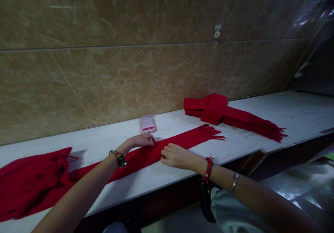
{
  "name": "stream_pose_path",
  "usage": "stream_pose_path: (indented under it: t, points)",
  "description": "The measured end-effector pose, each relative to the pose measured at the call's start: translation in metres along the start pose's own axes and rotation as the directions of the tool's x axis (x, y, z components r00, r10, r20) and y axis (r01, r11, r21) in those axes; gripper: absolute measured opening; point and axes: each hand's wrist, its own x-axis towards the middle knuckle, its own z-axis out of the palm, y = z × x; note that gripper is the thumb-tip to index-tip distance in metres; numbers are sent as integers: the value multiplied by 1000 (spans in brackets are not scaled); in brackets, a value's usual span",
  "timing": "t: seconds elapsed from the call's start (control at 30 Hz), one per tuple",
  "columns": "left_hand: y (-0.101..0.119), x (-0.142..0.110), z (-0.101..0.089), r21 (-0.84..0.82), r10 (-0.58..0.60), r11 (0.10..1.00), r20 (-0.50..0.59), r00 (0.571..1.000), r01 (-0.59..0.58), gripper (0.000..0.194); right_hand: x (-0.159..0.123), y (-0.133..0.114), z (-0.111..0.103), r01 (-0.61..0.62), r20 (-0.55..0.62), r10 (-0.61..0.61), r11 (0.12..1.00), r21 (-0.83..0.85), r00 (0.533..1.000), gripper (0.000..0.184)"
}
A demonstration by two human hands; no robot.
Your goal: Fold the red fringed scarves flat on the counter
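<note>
A long red scarf (182, 139) lies stretched across the white counter, with its fringed end to the right. My left hand (142, 140) is at the scarf's far edge, fingers bent down and closed on it. At the near edge, my right hand (177, 155) has its fingers curled onto the fabric. The scarf looks flat and narrow between and beyond both hands. Its left part runs behind my left forearm towards a bunched red cloth (33, 182), where its end is hidden.
Further right lies a folded red scarf bundle (214, 109) with a band wrapped over it and fringes hanging right. A small flat phone-like object (147, 123) rests by the tiled wall (125, 80). The white counter (281, 104) has its front edge close to me.
</note>
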Motion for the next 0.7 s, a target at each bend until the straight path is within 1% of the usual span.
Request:
stream_pose_path:
  t: [0.17, 0.27, 0.37, 0.47, 0.53, 0.6, 0.7]
  points:
    - [6, -1, -5, -49, 24, 999, 18, 1000, -23, 23, 6, -7, -1, -79, -69, 78, 997, -12, 995, 16]
    - [4, -1, -8, -100, 42, 994, 22, 999, -40, 26, 11, -12, -2, -159, -57, 159, 987, 11, 986, 15]
    - [0, 4, -10, -253, 37, 967, 16, 999, -31, 28, 12, -13, -6, -265, -19, 265, 964, 16, 964, 17]
    - [4, 12, -15, -426, 57, 902, -34, 998, -66, 26, 9, -7, -16, -358, -9, 358, 933, -13, 934, 26]
    - [16, 17, -22, -506, 91, 855, -68, 994, -113, 25, 3, 2, -25, -414, -14, 414, 910, -33, 910, 30]
    - [35, 22, -31, -547, 111, 824, -93, 989, -144, 24, -4, 12, -35, -465, -11, 465, 884, -51, 885, 32]
    - [66, 34, -43, -541, 123, 825, -109, 986, -163, 23, -20, 29, -47, -527, 1, 529, 846, -75, 849, 35]
